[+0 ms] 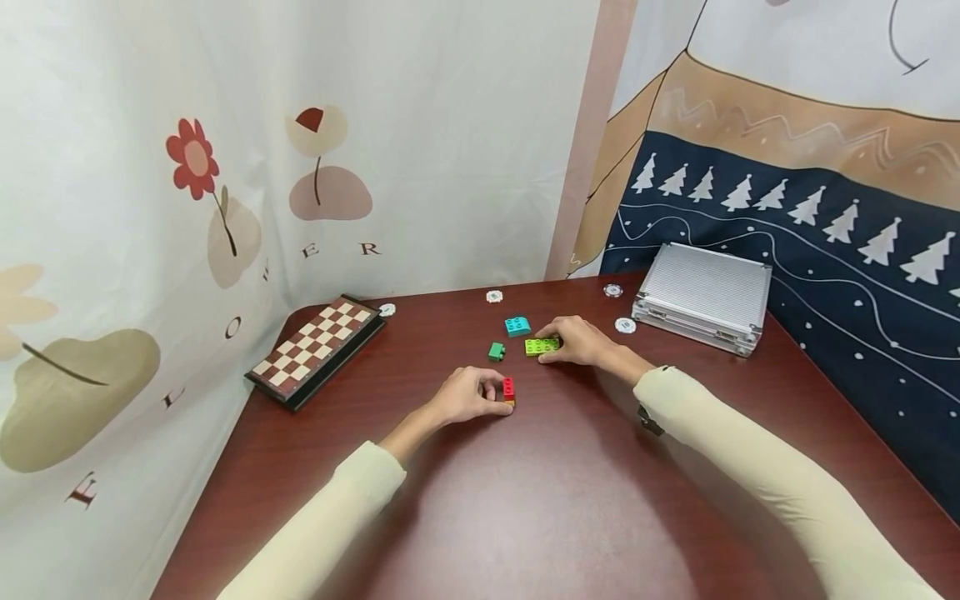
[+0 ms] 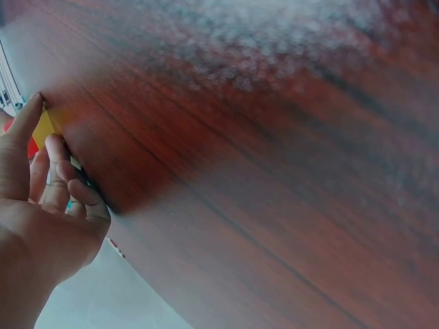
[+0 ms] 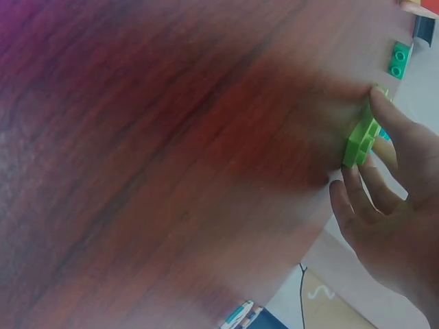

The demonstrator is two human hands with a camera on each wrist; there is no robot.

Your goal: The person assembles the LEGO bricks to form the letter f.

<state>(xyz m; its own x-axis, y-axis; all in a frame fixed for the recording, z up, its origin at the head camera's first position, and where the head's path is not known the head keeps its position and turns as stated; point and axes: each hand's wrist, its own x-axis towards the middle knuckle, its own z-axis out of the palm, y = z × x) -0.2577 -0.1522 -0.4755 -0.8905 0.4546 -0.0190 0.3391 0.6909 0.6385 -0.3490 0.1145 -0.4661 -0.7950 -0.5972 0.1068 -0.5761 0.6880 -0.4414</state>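
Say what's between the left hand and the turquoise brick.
The green brick lies between the left hand and the turquoise brick; the head view shows it.

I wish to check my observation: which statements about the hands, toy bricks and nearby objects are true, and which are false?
1. The left hand holds a red plastic brick together with a yellow plastic brick. True.
2. The right hand touches no brick. False: it pinches a lime-green rectangular plastic brick.
3. Neither hand holds the small dark-green plastic brick. True.
4. The ridged silver case stands open. False: it is closed.
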